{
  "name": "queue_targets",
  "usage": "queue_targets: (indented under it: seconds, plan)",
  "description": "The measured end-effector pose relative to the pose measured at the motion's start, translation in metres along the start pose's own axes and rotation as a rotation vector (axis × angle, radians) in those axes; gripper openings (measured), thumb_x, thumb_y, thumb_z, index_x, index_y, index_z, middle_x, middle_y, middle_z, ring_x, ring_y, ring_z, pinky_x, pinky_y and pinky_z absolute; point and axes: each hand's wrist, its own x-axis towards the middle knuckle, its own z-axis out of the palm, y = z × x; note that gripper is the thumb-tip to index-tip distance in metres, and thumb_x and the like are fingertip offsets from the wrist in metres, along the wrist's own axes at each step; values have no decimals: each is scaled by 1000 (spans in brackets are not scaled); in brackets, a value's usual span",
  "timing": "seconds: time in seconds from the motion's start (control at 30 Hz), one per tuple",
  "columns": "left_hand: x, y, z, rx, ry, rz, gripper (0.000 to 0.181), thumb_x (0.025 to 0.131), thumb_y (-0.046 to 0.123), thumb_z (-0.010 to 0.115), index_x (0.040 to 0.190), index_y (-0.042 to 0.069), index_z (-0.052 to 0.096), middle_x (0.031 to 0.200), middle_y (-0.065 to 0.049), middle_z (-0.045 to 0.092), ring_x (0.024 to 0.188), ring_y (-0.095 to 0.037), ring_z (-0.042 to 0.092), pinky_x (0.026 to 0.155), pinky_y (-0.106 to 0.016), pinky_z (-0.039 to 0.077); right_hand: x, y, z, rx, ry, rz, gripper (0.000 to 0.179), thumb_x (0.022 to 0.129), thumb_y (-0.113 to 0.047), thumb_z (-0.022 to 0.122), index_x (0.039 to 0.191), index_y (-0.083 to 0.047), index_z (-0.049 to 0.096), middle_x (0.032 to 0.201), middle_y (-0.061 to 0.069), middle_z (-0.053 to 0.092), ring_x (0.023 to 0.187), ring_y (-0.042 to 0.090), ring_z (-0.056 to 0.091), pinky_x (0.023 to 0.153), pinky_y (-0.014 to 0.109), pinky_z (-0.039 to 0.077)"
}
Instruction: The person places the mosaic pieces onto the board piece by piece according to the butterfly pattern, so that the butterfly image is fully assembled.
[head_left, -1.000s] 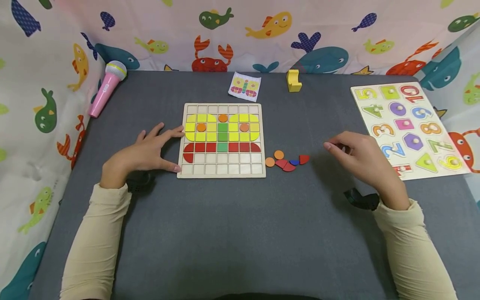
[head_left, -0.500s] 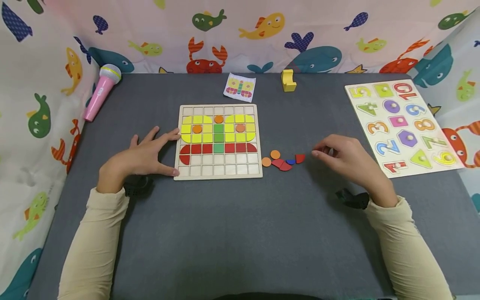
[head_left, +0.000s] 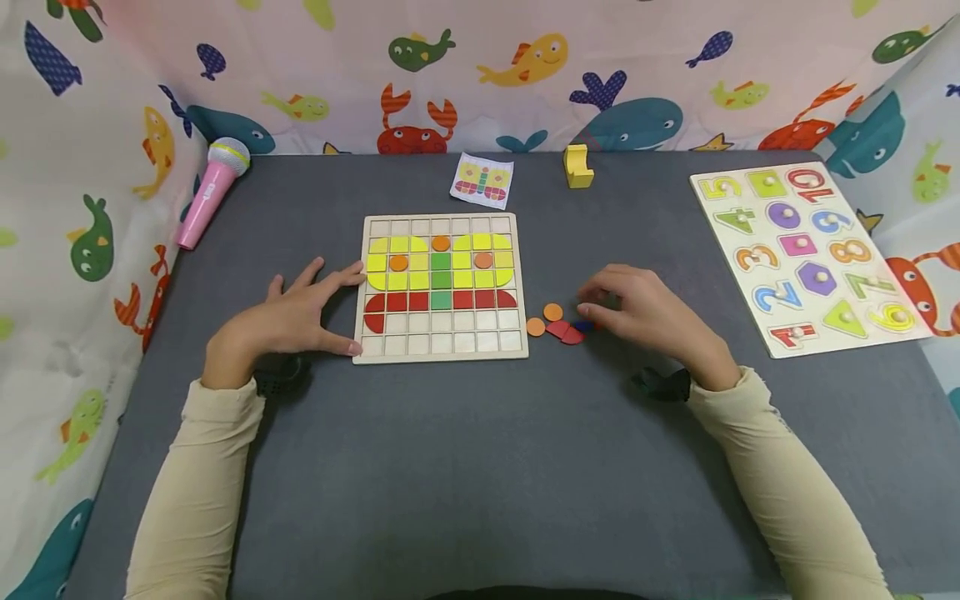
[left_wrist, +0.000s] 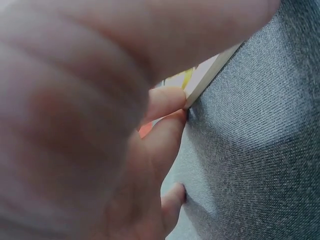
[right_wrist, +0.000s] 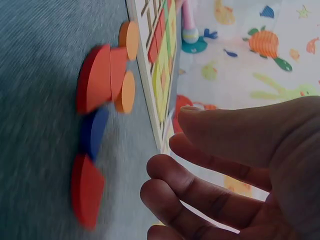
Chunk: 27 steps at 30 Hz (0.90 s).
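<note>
A wooden grid board (head_left: pixel 483 342) lies in the middle of the table in the head view, with yellow, orange, green and red pieces set in its cells. My left hand (head_left: pixel 281 321) is spread at the board's left edge, thumb and fingertips touching the frame. Beside the board's right edge lie loose pieces: orange discs (head_left: pixel 552 312), red quarter-rounds (head_left: pixel 558 328) and a blue piece (head_left: pixel 582 326). Over the right end of these hovers my right hand (head_left: pixel 645 310), fingers loosely bent. In the right wrist view nothing sits between thumb and fingers, and another red piece (right_wrist: pixel 88 192) lies below them.
A picture card (head_left: pixel 482 181) with a butterfly pattern lies behind the board, near a yellow block (head_left: pixel 578 167). A number-and-shape puzzle board (head_left: pixel 810 258) lies at the right. At the far left is a pink toy microphone (head_left: pixel 213 192). A fish-print curtain (head_left: pixel 337 50) surrounds the table.
My right hand has moved left, from beside the loose pieces to over their right end, covering the red one there in the head view. My left hand stays at the board's edge.
</note>
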Motion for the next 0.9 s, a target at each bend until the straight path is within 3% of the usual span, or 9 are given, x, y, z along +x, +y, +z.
queue_targets:
  seconds: [0.17,0.4,0.57,0.7,0.9]
  plan:
    - [0,1,0,-9,5,8,121,81,55,91,172,22,20,177,-23,8,160,-47,-13,115,-79,-13,15,-3,11,26,-69,7,16,98,-5,78,114,-1,77,108,10,72,98,28,65,87,50,55]
    - [0,1,1,-19,11,9,119,81,55,90,172,22,21,177,-22,9,160,-47,-13,115,-79,-14,26,-7,26,3,-178,37,23,98,-3,76,121,1,76,114,15,69,103,30,61,89,48,55]
    - [-1,-2,2,-25,8,6,120,80,57,90,172,23,21,177,-21,8,161,-46,-14,115,-79,-15,31,-9,30,-4,-169,32,8,97,0,75,104,-1,71,97,9,63,88,27,57,76,42,51]
    - [0,-5,3,-23,7,1,120,81,56,90,173,23,20,177,-22,7,160,-46,-15,115,-79,-15,38,-12,30,18,-142,39,12,97,2,75,96,-6,66,85,5,60,76,22,55,66,38,48]
    - [2,-3,3,-35,27,-7,118,81,54,91,172,23,23,178,-20,8,161,-45,-13,116,-78,-15,56,-25,34,39,-81,20,6,99,1,74,99,-3,70,88,6,68,76,22,61,69,39,55]
